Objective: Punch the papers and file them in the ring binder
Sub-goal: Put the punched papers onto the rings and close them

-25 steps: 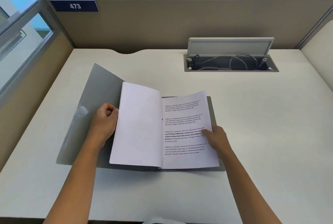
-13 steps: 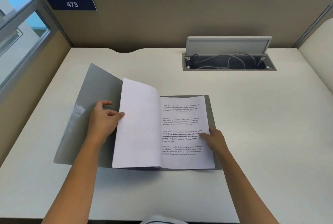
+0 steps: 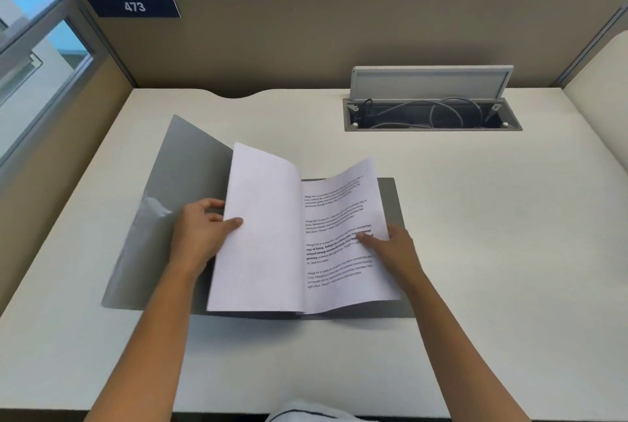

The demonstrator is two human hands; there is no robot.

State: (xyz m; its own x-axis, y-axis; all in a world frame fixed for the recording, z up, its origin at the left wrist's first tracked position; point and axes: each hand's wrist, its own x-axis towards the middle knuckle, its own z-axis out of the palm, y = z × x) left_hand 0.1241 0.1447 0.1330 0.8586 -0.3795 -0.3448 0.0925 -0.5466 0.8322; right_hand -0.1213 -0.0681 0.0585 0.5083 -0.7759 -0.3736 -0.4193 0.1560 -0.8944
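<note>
A grey binder [image 3: 176, 183] lies open on the desk with its left cover tilted up. Inside it a stack of white papers is spread like a book. The turned-over sheets [image 3: 261, 228] show blank backs and stand raised on the left. The printed page [image 3: 339, 234] on the right is lifted and curled at its outer edge. My left hand [image 3: 204, 231] pinches the left edge of the blank sheets, thumb on top. My right hand [image 3: 390, 248] holds the right edge of the printed page, thumb on the text. The rings are hidden under the paper.
An open cable hatch [image 3: 431, 114] with its lid up sits in the beige desk [image 3: 509, 251] at the back right. Partition walls close off the back and left, with a sign reading 473 [image 3: 134, 7]. Plants stand behind the partition.
My left thumb has come onto the blank sheets and now pinches their edge. My right hand has lifted the printed page's outer edge, so that page curls up off the binder.
</note>
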